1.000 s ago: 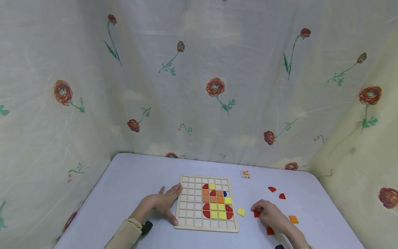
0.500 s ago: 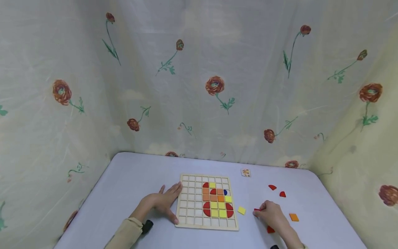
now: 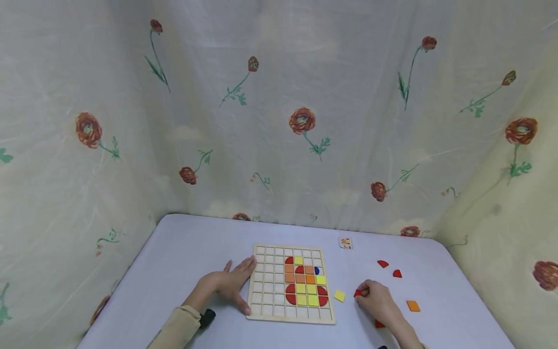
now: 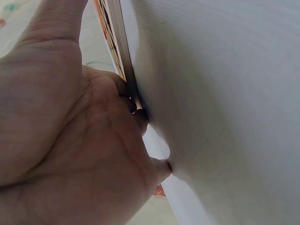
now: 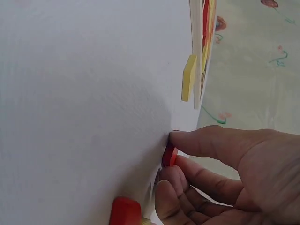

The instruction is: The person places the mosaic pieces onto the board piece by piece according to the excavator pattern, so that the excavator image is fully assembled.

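Note:
A wooden grid board [image 3: 266,316] lies in the middle of the table, its right half partly filled with red, yellow and orange tiles and one blue piece. My left hand [image 3: 233,286] rests along the board's left edge, fingers spread, thumb by the lower left corner. To the right of the board, my right hand [image 3: 377,299] pinches a small red tile [image 5: 170,154] between thumb and fingers, close over the table. A loose yellow square tile [image 3: 339,295] lies between that hand and the board. Another red tile [image 5: 125,212] sits under the right wrist.
Two red quarter-circle pieces, one farther [image 3: 382,264] and one nearer [image 3: 397,273], lie beyond the right hand. An orange square [image 3: 413,306] is to its right. A small printed card [image 3: 346,243] lies near the back. Floral cloth [image 3: 244,121] hangs around the table.
The right fingers have picked at the red tile, tipped it up and now pinch it, with the hand nearly in the same place. The left hand and board have stayed still.

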